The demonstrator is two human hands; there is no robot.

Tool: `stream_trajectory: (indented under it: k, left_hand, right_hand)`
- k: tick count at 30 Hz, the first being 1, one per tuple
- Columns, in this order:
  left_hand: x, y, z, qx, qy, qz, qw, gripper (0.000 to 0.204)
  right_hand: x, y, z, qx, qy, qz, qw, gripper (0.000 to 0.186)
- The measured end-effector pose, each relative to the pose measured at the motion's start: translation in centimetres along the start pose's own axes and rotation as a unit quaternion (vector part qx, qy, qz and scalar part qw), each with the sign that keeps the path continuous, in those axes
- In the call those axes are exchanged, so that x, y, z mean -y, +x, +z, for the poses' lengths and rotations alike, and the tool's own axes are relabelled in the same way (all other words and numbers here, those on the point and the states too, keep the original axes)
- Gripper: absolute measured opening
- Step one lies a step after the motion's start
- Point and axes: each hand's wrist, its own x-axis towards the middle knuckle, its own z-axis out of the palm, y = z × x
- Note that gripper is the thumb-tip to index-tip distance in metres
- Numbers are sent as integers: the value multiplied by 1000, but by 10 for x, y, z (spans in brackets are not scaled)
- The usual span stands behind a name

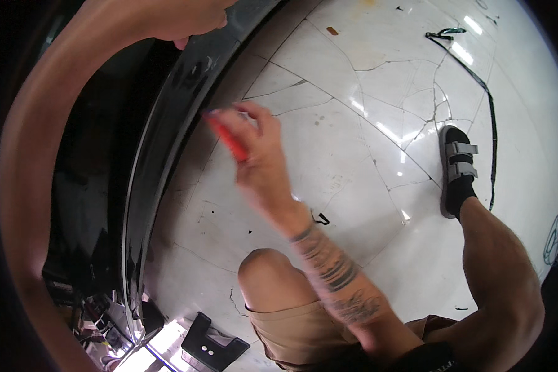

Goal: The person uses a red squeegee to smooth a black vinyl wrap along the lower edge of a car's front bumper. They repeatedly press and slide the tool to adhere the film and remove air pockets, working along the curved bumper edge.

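A glossy black panel, like a car's body edge, curves down the left side. My right hand is closed round a small red hand tool, just right of the panel's edge. Motion blur hides the tool's exact kind; its far end looks dark. Reaching along the left rim, my left arm ends at the top, where my left hand lies over the panel's upper part. Its fingers are mostly hidden, so I cannot make out how they are held.
Cracked white floor tiles spread to the right, with a long black strip and a small black scrap on them. A black plate-like piece lies at the bottom. My sandalled foot stands at the right.
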Motion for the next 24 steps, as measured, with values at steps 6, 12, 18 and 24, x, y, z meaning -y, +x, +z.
stream_trajectory:
  k: [6, 12, 18, 24]
  left_hand:
    - [-12, -1, -10, 42, -9, -39, 998, 30]
    - [21, 18, 50, -78, -57, -68, 993, 43]
    - [46, 29, 70, -100, -7, -18, 995, 43]
    - [31, 21, 58, -51, -56, -118, 990, 43]
  right_hand:
    - [31, -16, 76, -82, -26, -39, 996, 54]
    - [-17, 38, 52, -105, -90, -109, 984, 41]
    - [-75, 128, 0, -135, -163, -252, 944, 42]
    - [-75, 185, -53, -235, -265, -274, 894, 26]
